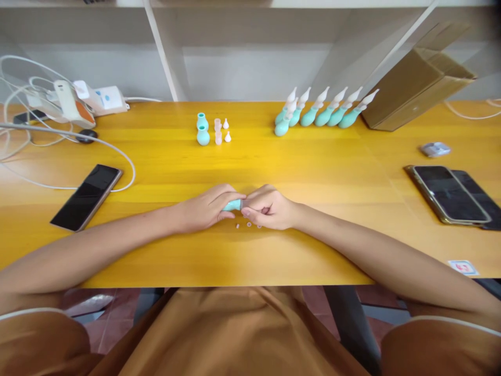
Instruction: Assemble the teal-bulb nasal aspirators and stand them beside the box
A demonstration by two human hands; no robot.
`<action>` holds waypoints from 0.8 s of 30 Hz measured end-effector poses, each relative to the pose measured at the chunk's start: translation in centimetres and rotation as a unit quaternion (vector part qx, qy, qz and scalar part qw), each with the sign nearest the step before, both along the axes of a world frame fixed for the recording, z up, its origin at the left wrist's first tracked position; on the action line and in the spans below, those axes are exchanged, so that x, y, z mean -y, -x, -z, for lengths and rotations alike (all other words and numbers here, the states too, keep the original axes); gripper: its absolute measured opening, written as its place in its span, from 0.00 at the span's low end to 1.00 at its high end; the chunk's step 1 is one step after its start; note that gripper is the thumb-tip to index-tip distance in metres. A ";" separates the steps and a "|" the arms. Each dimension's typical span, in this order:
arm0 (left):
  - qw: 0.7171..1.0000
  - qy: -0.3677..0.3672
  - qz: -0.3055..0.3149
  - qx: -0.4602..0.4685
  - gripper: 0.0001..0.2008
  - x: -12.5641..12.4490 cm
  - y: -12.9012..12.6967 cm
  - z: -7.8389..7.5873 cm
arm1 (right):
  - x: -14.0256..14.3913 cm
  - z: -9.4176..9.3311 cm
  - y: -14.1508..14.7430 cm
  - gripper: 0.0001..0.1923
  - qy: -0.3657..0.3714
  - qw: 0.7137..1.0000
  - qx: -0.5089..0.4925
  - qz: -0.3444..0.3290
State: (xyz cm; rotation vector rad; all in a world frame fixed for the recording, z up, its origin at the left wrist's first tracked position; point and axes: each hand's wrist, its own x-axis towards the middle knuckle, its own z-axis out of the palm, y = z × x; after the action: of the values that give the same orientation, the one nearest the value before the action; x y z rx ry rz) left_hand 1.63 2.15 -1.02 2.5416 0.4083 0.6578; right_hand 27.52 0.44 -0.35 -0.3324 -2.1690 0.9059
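Left hand (207, 208) grip closed on teal bulb (232, 205); right hand (268, 209) grip pinched at its tip. Small white parts (248, 225) on desk (250, 250) just below.

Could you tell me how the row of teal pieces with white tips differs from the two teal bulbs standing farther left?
The tipped row numbers about seven, each capped with a white nozzle and leaning; the two bare bulbs stand upright with open necks, their pale small parts set beside them. The row lies by the cardboard box. Both share the teal colour.
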 end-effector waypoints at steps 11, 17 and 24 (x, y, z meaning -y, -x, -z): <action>0.999 0.018 -0.025 -0.010 0.26 -0.1 -0.1 -0.3 | -0.8 1.4 0.1 0.34 0.187 0.981 -0.045 0.001; 0.999 0.043 -0.026 -0.013 0.24 -0.1 -0.3 -0.4 | -0.7 1.5 0.3 0.36 0.200 0.979 -0.037 0.021; 0.995 0.064 -0.073 -0.024 0.27 -0.7 0.0 -0.9 | -2.2 -1.8 -2.5 0.41 0.407 0.902 0.041 -0.137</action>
State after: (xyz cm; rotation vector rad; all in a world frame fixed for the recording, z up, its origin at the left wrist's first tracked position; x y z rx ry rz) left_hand 1.64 2.89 -0.14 2.4253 0.6383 0.6047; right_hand 30.02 2.64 1.44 -0.4695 -1.8246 1.9842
